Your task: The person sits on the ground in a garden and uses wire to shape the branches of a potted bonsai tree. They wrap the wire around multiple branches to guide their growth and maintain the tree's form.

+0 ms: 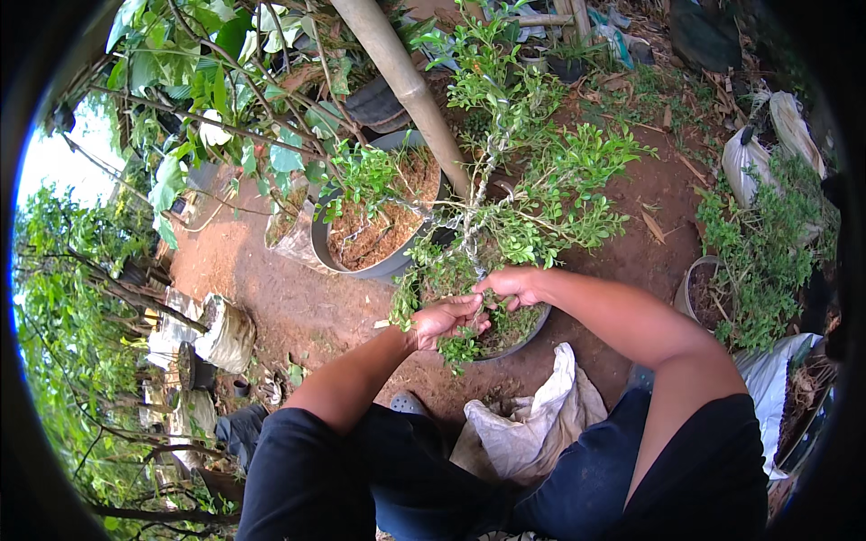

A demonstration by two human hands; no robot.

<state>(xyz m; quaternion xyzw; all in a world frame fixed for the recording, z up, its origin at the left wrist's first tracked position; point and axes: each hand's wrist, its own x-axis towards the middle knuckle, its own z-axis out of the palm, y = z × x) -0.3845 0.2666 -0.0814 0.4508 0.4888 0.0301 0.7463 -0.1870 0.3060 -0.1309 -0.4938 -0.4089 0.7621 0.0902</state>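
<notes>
A small-leaved potted shrub (pixel 534 223) stands before me, its trunk (pixel 477 196) and branches wound with silvery wire. It grows from a round dark pot (pixel 534 331) that has low green growth over its soil. My left hand (pixel 443 322) pinches a thin leafy branch low on the near side of the shrub. From the right, my right hand (pixel 517 285) meets it at the base of the trunk, fingers bent around the same branch. Fingertips of both hands nearly touch; leaves partly hide what lies between them.
Behind the shrub, a bamboo pole (pixel 413 88) slants beside a larger grey pot (pixel 379 267) of brown fibrous material. A crumpled white sack (pixel 528 433) lies between my legs. More sacks (pixel 226 335) stand at left; a leafy plant (pixel 771 257) and a pot (pixel 697 291) are at right.
</notes>
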